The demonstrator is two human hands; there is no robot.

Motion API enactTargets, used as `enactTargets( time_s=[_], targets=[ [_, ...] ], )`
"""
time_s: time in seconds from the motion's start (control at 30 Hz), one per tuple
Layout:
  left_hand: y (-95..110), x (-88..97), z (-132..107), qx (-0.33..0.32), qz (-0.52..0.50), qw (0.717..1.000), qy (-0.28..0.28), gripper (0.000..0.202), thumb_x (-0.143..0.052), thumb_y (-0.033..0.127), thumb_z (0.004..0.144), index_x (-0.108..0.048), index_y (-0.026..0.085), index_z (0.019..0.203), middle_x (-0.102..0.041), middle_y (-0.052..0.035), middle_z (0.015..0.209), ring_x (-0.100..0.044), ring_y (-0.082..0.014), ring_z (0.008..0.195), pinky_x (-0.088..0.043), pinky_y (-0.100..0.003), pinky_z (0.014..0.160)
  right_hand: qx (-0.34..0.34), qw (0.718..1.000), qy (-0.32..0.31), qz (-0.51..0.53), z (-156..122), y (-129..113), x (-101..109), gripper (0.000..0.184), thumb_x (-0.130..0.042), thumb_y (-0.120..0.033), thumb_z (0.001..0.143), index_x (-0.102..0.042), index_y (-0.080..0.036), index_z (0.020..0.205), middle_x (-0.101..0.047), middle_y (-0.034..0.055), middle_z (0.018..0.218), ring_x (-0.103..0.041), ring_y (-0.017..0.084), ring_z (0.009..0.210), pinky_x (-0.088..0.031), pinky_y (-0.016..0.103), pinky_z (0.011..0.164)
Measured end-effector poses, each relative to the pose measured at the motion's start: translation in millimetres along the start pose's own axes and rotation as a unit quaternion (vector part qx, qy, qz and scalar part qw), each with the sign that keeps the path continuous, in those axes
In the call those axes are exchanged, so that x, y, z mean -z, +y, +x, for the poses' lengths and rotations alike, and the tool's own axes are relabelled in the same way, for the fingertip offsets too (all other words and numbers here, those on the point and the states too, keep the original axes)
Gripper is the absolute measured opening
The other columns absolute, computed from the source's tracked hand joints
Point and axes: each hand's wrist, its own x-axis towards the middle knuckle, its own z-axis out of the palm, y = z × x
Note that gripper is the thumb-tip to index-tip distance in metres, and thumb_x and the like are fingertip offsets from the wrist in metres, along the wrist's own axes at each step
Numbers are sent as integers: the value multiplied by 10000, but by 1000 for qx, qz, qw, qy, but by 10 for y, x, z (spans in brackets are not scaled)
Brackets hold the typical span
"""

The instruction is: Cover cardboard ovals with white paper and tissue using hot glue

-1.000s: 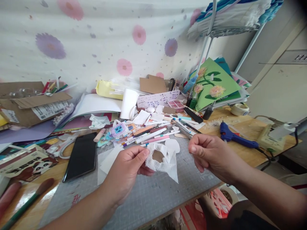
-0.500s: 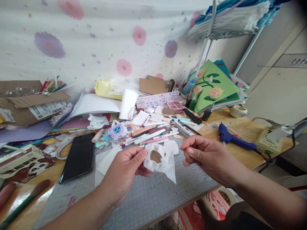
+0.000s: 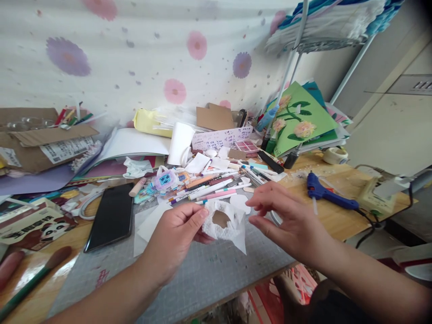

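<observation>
Between the thumb and fingers of my left hand (image 3: 180, 229) is a piece of crumpled white tissue paper (image 3: 238, 227), held above the grey cutting mat (image 3: 209, 279). Its middle shows a brown cardboard patch (image 3: 221, 219), with tissue bunched around it and a loose corner pointing down. I cannot tell whether the brown patch is a hole or a backing. My right hand (image 3: 286, 220) hovers just right of the tissue, thumb and fingers apart, with nothing visible in it. A white paper piece (image 3: 240, 203) lies behind the tissue.
Markers (image 3: 216, 191) lie heaped behind my hands. A black phone (image 3: 111, 218) and a green-handled brush (image 3: 37, 281) are at left. To the right, a blue glue gun (image 3: 329, 195) rests near a power strip (image 3: 376, 195). A cardboard box (image 3: 50, 146) stands back left.
The fingers of my right hand have spread from a near pinch, and the hand has shifted slightly. My left hand keeps holding the tissue in nearly the same place.
</observation>
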Motion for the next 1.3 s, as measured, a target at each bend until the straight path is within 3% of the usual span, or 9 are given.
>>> enactTargets(
  time_s=[0.17, 0.3, 0.47, 0.57, 0.73, 0.87, 0.97, 1.07, 1.3],
  targets=[
    [6, 9, -12, -27, 60, 998, 8, 212, -603, 362, 789, -642, 181, 685, -616, 0, 644, -578, -152, 599, -505, -241, 555, 18, 999, 12, -37, 41, -40, -69, 84, -580, -168, 825, -622, -225, 869, -554, 54, 908, -547, 174, 817, -454, 312, 696],
    [26, 17, -19, -46, 91, 995, 16, 216, -591, 365, 787, -646, 189, 675, -619, 2, 621, -576, -157, 581, -480, -237, 552, -131, 988, -10, 84, 103, -58, -96, 81, -557, -204, 823, -590, -210, 749, -560, 24, 788, -535, 164, 751, -441, 292, 661],
    [56, 21, -52, -109, 210, 971, 43, 232, -563, 347, 791, -621, 192, 628, -595, 8, 559, -541, -149, 562, -411, -223, 545, -348, 847, -10, 401, 117, -93, -164, 159, -630, -316, 766, -569, -182, 706, -540, -2, 699, -513, 138, 654, -463, 267, 579],
    [52, 23, -85, -151, 270, 949, 65, 232, -554, 328, 791, -605, 197, 606, -562, 20, 534, -496, -132, 525, -368, -212, 505, -366, 806, 5, 466, 101, -133, -199, 163, -654, -308, 755, -582, -169, 709, -560, 11, 725, -523, 144, 666, -466, 286, 598],
    [41, 9, -143, -259, 352, 891, 123, 183, -596, 252, 752, -606, 204, 576, -526, 41, 480, -414, -99, 430, -316, -212, 468, -374, 776, 22, 507, 71, -231, -253, 189, -695, -318, 737, -582, -168, 718, -557, -6, 694, -513, 120, 628, -413, 257, 602],
    [38, -5, -168, -308, 392, 858, 128, 168, -601, 227, 751, -607, 196, 587, -559, 34, 501, -438, -94, 436, -323, -208, 474, -353, 799, 47, 484, 65, -255, -311, 212, -707, -333, 725, -561, -184, 691, -547, -19, 667, -484, 121, 634, -370, 250, 610],
    [41, -6, -168, -290, 380, 869, 125, 169, -589, 230, 760, -599, 191, 596, -533, 37, 499, -428, -94, 440, -322, -208, 471, -320, 840, 55, 436, 76, -218, -340, 214, -692, -341, 744, -562, -181, 685, -529, -24, 669, -454, 119, 639, -342, 253, 614],
    [41, 9, -151, -239, 329, 907, 114, 192, -566, 266, 780, -574, 190, 604, -466, 44, 495, -396, -101, 454, -313, -212, 465, -311, 851, 54, 419, 82, -191, -354, 222, -680, -350, 760, -559, -178, 688, -492, -39, 637, -410, 102, 596, -310, 243, 577],
    [-67, 50, -84, -128, 72, 989, -25, 262, -485, 347, 867, -609, 184, 704, -568, -5, 645, -509, -155, 638, -415, -248, 598, -374, 792, 70, 478, 72, -225, -406, 257, -719, -384, 709, -566, -177, 711, -542, -26, 636, -503, 120, 585, -398, 271, 584]
  ],
)
